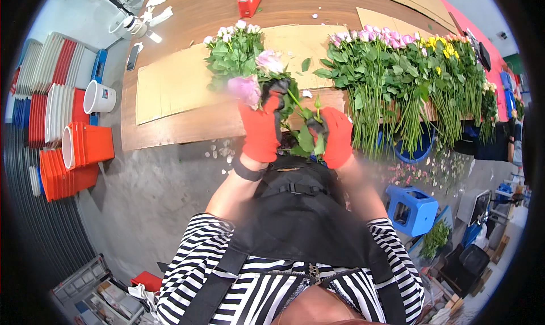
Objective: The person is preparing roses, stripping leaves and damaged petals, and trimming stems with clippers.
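Both hands wear red gloves with black palms and fingers. My left hand (262, 123) is closed around the upper stem of a rose, just below two large pink blooms. One pink rose (245, 90) is blurred; a paler rose (269, 62) sits above it, and I cannot tell if both are in the hand. My right hand (336, 135) is closed lower down on the leafy stem (295, 101), with green leaves (306, 139) hanging beneath its fingers. Beyond the left hand, a bunch of pale pink roses (230, 55) lies on a cardboard sheet (170, 92).
Many pink and yellow roses (397, 70) lie along the table's right, stems overhanging the near edge. A red tape dispenser (250, 1), white gloves (156, 10) and a phone (133, 57) rest on the table (198, 7). A blue stool (411, 210) stands at right, orange buckets (85, 146) at left.
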Tool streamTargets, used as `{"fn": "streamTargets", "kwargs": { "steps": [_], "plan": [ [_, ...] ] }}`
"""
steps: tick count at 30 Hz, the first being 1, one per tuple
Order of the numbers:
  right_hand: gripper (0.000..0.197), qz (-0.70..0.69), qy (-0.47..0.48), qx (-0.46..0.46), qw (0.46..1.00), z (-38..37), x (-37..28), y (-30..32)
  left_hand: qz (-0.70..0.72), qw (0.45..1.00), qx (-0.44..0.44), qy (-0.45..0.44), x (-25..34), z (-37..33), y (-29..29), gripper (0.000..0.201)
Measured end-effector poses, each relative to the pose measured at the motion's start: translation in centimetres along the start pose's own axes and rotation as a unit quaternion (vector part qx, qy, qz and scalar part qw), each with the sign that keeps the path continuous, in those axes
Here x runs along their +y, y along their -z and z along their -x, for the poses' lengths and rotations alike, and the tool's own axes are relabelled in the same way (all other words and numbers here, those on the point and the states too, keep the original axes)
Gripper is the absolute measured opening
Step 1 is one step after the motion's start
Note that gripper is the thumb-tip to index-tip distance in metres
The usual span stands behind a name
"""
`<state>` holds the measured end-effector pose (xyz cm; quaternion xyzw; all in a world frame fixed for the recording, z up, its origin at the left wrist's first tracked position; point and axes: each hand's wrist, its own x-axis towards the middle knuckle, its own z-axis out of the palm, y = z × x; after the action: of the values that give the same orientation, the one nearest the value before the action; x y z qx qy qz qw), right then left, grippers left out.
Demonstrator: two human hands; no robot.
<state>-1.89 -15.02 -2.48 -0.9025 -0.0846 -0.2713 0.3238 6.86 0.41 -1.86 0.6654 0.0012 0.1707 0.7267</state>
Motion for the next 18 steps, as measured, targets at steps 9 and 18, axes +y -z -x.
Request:
{"fn": "streamTargets", "kwargs": {
  "steps": [9,18],
  "plan": [
    [0.052,0.113,-0.072,-0.249,0.959,9.2,3.8,3.9,0.025,0.997,-0.052,0.048,4.9,-5.3,3.3,0.021],
    [0.060,-0.583,-0.306,-0.113,0.744,-1.1,0.4,3.2,0.049,0.974,-0.218,0.046,-0.9,-2.7,5.7,0.026]
  ]
}}
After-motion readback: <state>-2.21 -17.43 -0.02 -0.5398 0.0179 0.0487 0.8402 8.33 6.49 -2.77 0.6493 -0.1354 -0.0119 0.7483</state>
